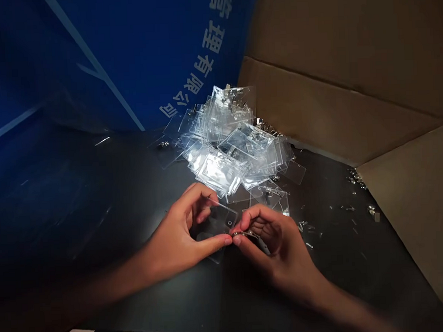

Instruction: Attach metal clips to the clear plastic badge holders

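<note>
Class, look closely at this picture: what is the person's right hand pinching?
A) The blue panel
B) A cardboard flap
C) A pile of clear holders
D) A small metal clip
D: the right hand pinches the metal clip in its fingers, next to the clear holder held by the left hand.

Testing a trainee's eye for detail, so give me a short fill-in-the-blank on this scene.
1. The left hand holds a ____ clear badge holder.
2. The right hand pinches a small ____ clip.
3. A heap of clear holders lies on a ____ tabletop.
4. The panel to the right of the heap is brown ____.

Answers: rectangular; metal; black; cardboard.
</note>
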Available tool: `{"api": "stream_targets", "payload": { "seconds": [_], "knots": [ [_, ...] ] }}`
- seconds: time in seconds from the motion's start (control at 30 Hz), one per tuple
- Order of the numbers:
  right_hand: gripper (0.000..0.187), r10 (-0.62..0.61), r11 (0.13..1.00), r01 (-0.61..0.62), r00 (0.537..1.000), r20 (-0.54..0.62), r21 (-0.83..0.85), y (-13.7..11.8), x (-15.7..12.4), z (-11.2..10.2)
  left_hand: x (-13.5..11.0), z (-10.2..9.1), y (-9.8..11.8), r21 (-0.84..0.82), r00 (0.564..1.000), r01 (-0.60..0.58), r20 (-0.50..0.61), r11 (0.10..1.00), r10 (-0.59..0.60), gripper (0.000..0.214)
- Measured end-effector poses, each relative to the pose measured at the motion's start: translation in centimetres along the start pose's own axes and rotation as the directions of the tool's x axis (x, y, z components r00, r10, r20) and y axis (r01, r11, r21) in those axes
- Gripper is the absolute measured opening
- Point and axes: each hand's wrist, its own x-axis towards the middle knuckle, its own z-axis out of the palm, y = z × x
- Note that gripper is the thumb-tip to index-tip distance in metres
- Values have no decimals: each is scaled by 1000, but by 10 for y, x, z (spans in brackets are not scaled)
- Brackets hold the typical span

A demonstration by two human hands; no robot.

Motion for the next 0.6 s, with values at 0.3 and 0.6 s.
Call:
{"api": "stream_targets", "payload": {
  "seconds": [0.3,0.6],
  "knots": [
    [11,-89,993,89,996,-1,-75,6,4,-3,2,-1,0,-64,999,28,32,998,-26,42],
    [15,-125,986,107,982,-139,-131,-4,36,-23,9,-7,-8,-261,997,72,-20,963,-80,42]
  ]
}}
